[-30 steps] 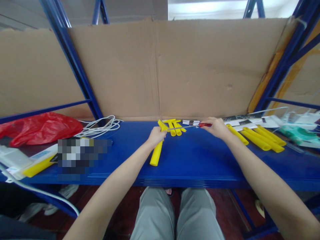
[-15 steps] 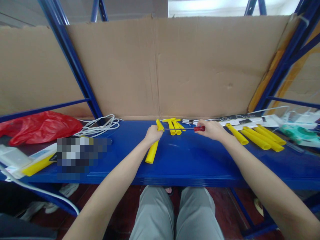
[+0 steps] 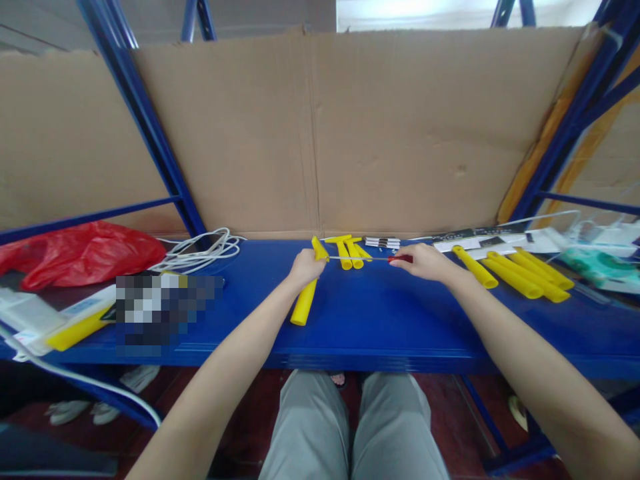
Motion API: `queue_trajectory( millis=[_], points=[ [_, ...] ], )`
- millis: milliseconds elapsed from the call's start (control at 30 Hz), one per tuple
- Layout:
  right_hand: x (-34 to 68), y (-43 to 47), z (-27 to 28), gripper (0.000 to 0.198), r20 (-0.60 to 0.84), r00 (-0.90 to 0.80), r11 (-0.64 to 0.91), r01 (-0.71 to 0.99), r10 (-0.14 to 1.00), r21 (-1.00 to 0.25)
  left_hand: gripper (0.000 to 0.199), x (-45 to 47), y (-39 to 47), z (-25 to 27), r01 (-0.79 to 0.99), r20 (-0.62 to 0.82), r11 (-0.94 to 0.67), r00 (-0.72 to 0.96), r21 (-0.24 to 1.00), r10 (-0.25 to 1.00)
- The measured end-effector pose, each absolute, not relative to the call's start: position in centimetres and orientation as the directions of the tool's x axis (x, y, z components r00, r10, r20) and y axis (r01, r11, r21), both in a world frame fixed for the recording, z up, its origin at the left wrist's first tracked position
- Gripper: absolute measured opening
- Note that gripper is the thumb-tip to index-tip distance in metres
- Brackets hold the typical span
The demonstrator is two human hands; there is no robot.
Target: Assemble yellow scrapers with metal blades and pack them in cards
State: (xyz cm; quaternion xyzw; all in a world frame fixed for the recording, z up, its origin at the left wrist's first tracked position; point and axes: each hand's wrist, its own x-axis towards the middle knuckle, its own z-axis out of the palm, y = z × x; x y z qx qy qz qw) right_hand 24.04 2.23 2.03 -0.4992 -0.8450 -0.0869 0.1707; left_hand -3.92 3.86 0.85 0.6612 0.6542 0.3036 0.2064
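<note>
My left hand [image 3: 307, 268] is closed around a yellow T-shaped plastic handle [image 3: 304, 303], whose tube slants toward me over the blue table [image 3: 370, 320]. My right hand [image 3: 425, 262] grips the red handle of a screwdriver [image 3: 360, 258]. Its long metal shaft lies level, pointing left, and the tip meets the side of the yellow handle near its head. Just behind the shaft, several yellow T-shaped pieces [image 3: 345, 253] lie together. A small stack of white and black strips [image 3: 383, 243] sits beyond my right hand.
Several yellow tubes [image 3: 510, 277] lie on the right, near printed papers [image 3: 540, 240] and a green-and-white plastic packet [image 3: 595, 263]. On the left are a red plastic bag [image 3: 90, 253], a coiled white cable [image 3: 215, 250] and another yellow handle [image 3: 80, 330]. Cardboard [image 3: 400, 133] walls the back.
My right hand has turned slightly on the screwdriver's red handle, with the fingers shifted. My left hand and the yellow handle stay nearly in place.
</note>
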Motion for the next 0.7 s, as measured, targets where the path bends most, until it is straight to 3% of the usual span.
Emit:
queue_trajectory(
  millis=[233,700],
  points=[
    [23.75,2.24,1.93,0.021,0.455,-0.406,0.437,0.899,0.793,0.041,0.018,-4.07,4.23,0.65,0.768,0.122,-0.046,-0.042,0.639,0.992],
    [23.15,1.61,2.01,0.019,0.421,-0.433,0.439,0.894,0.797,0.089,0.018,-4.18,4.3,0.81,0.756,0.123,-0.047,-0.044,0.653,0.991]
  ],
)
